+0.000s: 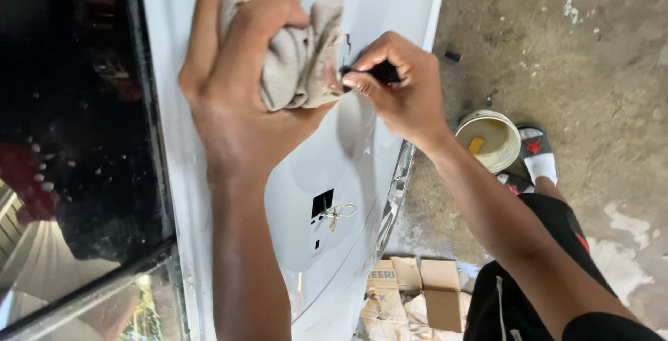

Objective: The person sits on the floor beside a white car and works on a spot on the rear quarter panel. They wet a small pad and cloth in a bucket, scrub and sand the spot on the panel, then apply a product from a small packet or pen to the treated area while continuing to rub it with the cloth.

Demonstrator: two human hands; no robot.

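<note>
Head cam, looking down along a white car door panel [362, 7] w/ dark window glass [76, 104] at 9 o'clock of frame.

L hand [236, 97]: upper centre-left, fingers curled tight around a bunched beige rag [299, 56]; rag pressed against the panel, sticking out past the knuckles twd 12 and 3 o'clock. Grip fully closed on rag.

R hand [403, 90]: just at 3 o'clock of L hand, thumb and forefinger pinched on a small black tool [383, 72]. Tool's tip end sits at the rag's edge, touching or nearly so; cannot tell which. Rest of fingers folded in. A short black mark on the panel shows just above the tool, at 12 o'clock.

Panel, lower down: recessed handle area w/ a square black opening [322, 203] at 6 o'clock of the hands; a thin pale wire loop [339, 212] hangs out of it. Smaller dark slot below that.

Floor: rough concrete [612, 69], 3 o'clock side. Round cream tub [488, 139] w/ a yellow bit inside, near R forearm. Foot in black-white-red slide sandal [539, 153] touching tub's right side. Black shorts at 5 o'clock. Torn cardboard pieces [417, 292] on floor at 6 o'clock, under the door's edge.
</note>
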